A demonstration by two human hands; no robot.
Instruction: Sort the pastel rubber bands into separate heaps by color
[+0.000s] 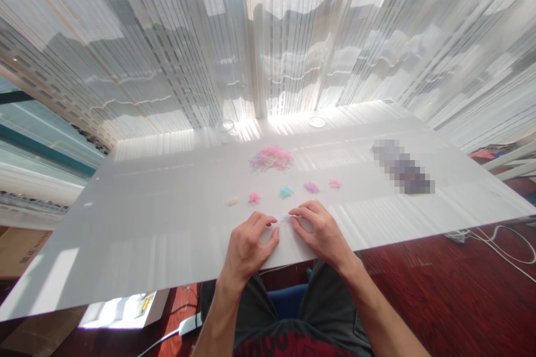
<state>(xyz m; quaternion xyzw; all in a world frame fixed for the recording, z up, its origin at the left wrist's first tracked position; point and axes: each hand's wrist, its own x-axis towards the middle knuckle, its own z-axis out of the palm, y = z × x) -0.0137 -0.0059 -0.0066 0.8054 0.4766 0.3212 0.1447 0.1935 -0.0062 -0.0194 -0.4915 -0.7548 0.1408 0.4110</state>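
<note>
Near the front edge of the white table (180,201), both my hands are over a few small, pale pieces (283,222), too faint to name. My left hand (252,242) lies just left of them, its thumb and index finger curved with a gap between the tips. My right hand (320,230) has its thumb and index fingertips close together at a thin pale-blue piece (285,217). Just beyond them runs a row of little clusters: yellow (232,201), pink (254,197), blue (286,192), purple (311,187) and another pink one (335,183).
A larger heap of mixed pastel pieces (272,158) lies behind the row. Farther back are a clear round container (226,127) and a round, flat clear object (317,122). A blurred-out item (402,168) lies at right. Striped curtains (259,39) hang along the far edge.
</note>
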